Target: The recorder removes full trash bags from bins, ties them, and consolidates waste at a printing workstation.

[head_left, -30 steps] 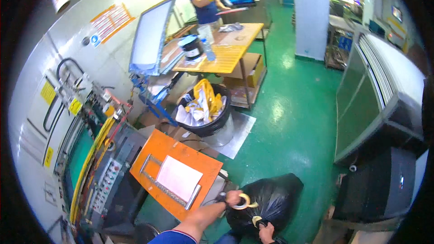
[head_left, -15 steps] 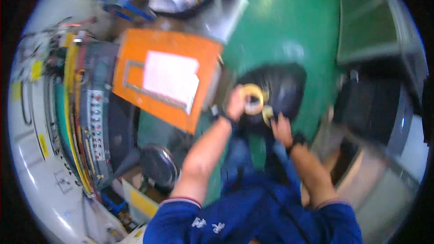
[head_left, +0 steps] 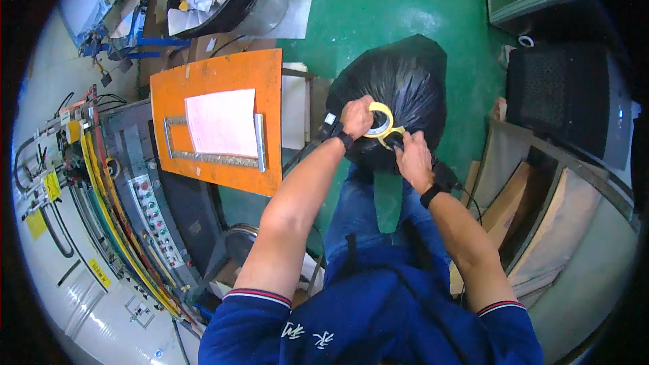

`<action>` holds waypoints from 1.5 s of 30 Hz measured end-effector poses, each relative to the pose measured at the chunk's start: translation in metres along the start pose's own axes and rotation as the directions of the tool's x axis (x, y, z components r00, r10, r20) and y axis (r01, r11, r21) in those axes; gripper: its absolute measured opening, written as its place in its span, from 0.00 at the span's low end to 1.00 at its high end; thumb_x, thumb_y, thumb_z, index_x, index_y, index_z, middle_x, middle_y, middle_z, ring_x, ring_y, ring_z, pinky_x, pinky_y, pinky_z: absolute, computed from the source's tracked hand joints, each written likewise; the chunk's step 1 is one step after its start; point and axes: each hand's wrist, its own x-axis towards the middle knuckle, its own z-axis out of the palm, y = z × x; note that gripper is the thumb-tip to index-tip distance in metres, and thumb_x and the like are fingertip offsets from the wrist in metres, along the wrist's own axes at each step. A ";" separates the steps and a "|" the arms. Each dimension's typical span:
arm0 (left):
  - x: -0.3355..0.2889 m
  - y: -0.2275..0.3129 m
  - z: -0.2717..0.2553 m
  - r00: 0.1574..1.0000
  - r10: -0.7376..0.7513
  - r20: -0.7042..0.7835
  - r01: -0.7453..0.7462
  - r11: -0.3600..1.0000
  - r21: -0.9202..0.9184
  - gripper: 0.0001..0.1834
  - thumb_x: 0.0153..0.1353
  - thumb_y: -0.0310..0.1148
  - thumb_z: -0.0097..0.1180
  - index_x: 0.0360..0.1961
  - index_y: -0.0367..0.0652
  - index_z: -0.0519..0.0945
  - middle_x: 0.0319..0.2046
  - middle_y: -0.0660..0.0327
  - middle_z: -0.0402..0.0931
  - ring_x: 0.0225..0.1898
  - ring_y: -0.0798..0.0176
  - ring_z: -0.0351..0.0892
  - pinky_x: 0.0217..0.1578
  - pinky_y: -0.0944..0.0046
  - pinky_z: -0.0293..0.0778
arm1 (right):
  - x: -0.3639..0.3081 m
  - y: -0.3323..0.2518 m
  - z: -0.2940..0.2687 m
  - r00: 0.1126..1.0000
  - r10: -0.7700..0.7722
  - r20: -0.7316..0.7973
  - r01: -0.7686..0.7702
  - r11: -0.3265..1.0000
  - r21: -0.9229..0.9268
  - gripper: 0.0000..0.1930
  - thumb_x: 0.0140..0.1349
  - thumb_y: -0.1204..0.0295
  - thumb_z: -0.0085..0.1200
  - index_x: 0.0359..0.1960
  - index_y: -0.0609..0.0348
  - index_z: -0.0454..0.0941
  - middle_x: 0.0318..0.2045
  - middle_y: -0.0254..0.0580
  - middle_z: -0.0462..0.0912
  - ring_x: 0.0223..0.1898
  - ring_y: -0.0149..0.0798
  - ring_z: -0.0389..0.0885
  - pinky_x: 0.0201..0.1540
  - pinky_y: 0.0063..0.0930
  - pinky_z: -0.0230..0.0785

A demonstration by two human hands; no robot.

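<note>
My left hand (head_left: pixel 356 117) is closed on the rim of a roll of yellow tape (head_left: pixel 387 122), held tilted over a full black plastic bag (head_left: pixel 405 74). A short strip of tape (head_left: pixel 384 140) loops from the roll toward my right hand. My right hand (head_left: pixel 414 157) is closed around the gathered black neck (head_left: pixel 394 140) of the bag, just right of the roll. The bag stands on the green floor in front of my legs. My fingers partly hide its neck and the tape's end.
On my left stands an orange board (head_left: pixel 223 67) with a pink paper (head_left: pixel 223 122), beside a machine's control panel (head_left: pixel 157 220). A bin lined with black plastic (head_left: pixel 260 7) is at the far left. A dark box-shaped unit (head_left: pixel 554 88) and leaning panels (head_left: pixel 561 230) stand on the right.
The view has shifted and sharpened. The tape roll has turned from facing up to a more tilted pose, and the strip between it and my right hand has moved closer to the bag's neck.
</note>
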 end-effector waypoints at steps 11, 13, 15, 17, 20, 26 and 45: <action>0.020 0.001 -0.003 0.997 -0.054 -0.047 0.058 0.993 0.099 0.05 0.47 0.24 0.47 0.27 0.37 0.72 0.24 0.42 0.74 0.31 0.37 0.76 0.32 0.44 0.70 | 0.020 -0.007 -0.015 0.979 0.172 -0.106 -0.161 0.982 0.101 0.31 0.43 0.70 0.67 0.51 0.60 0.68 0.45 0.54 0.67 0.44 0.58 0.73 0.48 0.42 0.69; 0.017 0.008 -0.003 0.997 -0.063 -0.038 0.066 0.994 0.090 0.04 0.47 0.23 0.47 0.27 0.38 0.72 0.23 0.43 0.74 0.30 0.37 0.76 0.31 0.44 0.70 | 0.019 -0.003 -0.016 0.964 0.257 -0.073 -0.251 0.965 0.080 0.34 0.43 0.70 0.68 0.54 0.59 0.65 0.47 0.55 0.67 0.45 0.58 0.73 0.49 0.42 0.69; 0.010 0.002 -0.003 0.996 -0.080 -0.034 0.082 0.992 0.095 0.04 0.47 0.23 0.47 0.27 0.38 0.72 0.23 0.43 0.74 0.30 0.37 0.76 0.31 0.44 0.70 | 0.020 -0.014 -0.025 0.931 0.366 -0.002 -0.365 0.929 0.060 0.39 0.43 0.71 0.68 0.59 0.57 0.60 0.51 0.59 0.65 0.49 0.59 0.71 0.52 0.42 0.68; 0.011 -0.008 -0.004 0.999 -0.026 -0.040 0.028 0.998 0.050 0.04 0.47 0.24 0.48 0.27 0.39 0.72 0.23 0.43 0.74 0.30 0.37 0.75 0.32 0.43 0.70 | 0.025 -0.016 -0.030 0.979 0.197 -0.060 -0.198 0.980 -0.009 0.39 0.43 0.72 0.67 0.59 0.57 0.60 0.53 0.59 0.64 0.50 0.59 0.70 0.52 0.43 0.68; 0.004 -0.016 0.006 0.991 -0.085 -0.100 0.092 0.994 0.059 0.04 0.47 0.25 0.49 0.27 0.39 0.72 0.23 0.43 0.74 0.30 0.37 0.75 0.32 0.43 0.69 | 0.033 -0.015 -0.024 0.960 -0.277 -0.030 0.266 0.943 -0.200 0.38 0.41 0.77 0.64 0.58 0.58 0.62 0.55 0.56 0.66 0.51 0.58 0.69 0.51 0.43 0.67; -0.001 -0.042 0.002 0.974 -0.139 -0.182 0.143 0.990 0.008 0.05 0.46 0.24 0.47 0.27 0.39 0.72 0.25 0.44 0.74 0.32 0.37 0.74 0.34 0.43 0.69 | 0.055 -0.033 0.006 0.983 -0.182 0.038 0.186 0.973 -0.139 0.23 0.49 0.77 0.57 0.50 0.60 0.69 0.43 0.53 0.74 0.47 0.55 0.73 0.48 0.43 0.69; -0.131 -0.053 0.103 0.932 -0.360 -0.055 0.334 0.905 -0.265 0.19 0.55 0.33 0.52 0.50 0.45 0.73 0.38 0.45 0.77 0.39 0.40 0.78 0.41 0.48 0.74 | 0.095 0.024 0.034 0.975 -0.196 0.109 0.209 0.970 -0.123 0.15 0.44 0.64 0.60 0.30 0.64 0.81 0.26 0.58 0.81 0.31 0.57 0.81 0.37 0.43 0.73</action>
